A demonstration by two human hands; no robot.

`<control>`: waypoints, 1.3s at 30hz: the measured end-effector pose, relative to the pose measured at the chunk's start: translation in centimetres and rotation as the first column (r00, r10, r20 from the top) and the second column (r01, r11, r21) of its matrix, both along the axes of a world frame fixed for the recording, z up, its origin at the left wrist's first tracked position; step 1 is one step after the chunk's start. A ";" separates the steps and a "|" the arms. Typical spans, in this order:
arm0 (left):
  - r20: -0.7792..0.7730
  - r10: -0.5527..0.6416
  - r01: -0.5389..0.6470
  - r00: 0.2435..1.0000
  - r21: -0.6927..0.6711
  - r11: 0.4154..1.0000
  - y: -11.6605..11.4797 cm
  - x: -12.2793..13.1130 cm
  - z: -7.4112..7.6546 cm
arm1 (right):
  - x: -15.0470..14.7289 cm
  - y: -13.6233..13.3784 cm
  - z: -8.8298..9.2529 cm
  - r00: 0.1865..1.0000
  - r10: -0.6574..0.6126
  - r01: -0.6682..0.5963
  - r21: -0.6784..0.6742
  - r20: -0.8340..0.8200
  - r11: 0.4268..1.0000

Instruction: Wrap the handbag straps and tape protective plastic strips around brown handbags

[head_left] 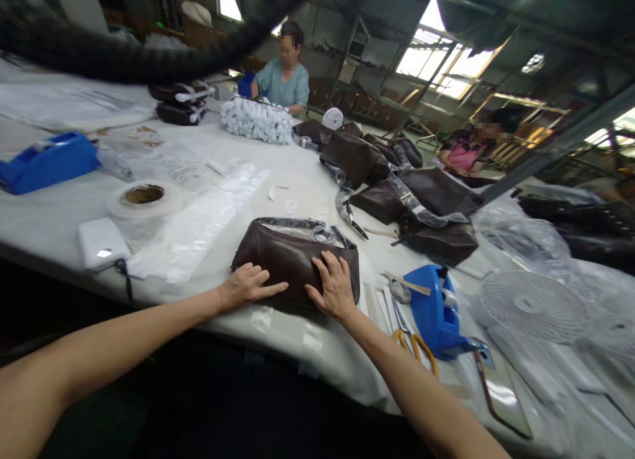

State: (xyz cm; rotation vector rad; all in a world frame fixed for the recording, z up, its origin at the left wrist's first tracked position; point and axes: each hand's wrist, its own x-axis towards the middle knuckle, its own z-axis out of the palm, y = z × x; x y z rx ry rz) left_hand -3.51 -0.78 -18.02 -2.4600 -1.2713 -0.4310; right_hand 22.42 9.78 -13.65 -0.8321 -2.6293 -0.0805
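Note:
A dark brown leather handbag lies at the near edge of the white-covered table. Its strap is wrapped in clear plastic and arches along the far side. My left hand rests against the bag's lower left part, one finger stretched out and the others bent. On the bag's right side my right hand lies with its fingers spread, pressing on the leather. Neither hand grips anything. To the right of the bag are scissors with yellow handles and a blue tape dispenser.
More brown handbags are heaped at the back right. At the left are a tape roll, a white box-like device, clear plastic strips and another blue dispenser. A white fan and phone are at right. Two people work beyond.

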 end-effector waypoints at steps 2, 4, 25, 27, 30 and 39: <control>0.205 0.019 0.006 0.979 -0.123 0.992 -0.9 -0.6 1.2 | 0.1 0.3 -1.3 1.000 -0.019 0.018 0.021 0.009 1.000; 0.544 0.188 -0.076 0.817 -0.222 0.972 -2.5 -1.4 2.5 | 0.3 0.8 -1.7 1.000 -0.019 0.019 0.024 0.014 1.000; 0.401 0.762 0.303 -0.509 -0.745 0.594 -1.3 -0.6 2.5 | 0.0 1.3 -1.6 0.998 0.015 -0.023 0.118 0.063 0.993; 0.442 0.774 0.255 -0.453 -0.768 0.588 -1.3 -0.4 1.7 | 0.0 1.0 -1.6 0.998 0.017 -0.025 0.134 0.066 0.991; 0.488 0.814 0.181 -0.314 -0.811 0.556 -1.6 -0.9 1.5 | 0.0 0.8 -1.6 0.997 0.017 -0.028 0.151 0.075 0.988; 0.661 0.563 -0.093 0.497 -0.604 0.792 4.0 -3.8 11.4 | 0.1 0.9 -1.5 0.998 -0.012 0.002 0.146 0.070 0.989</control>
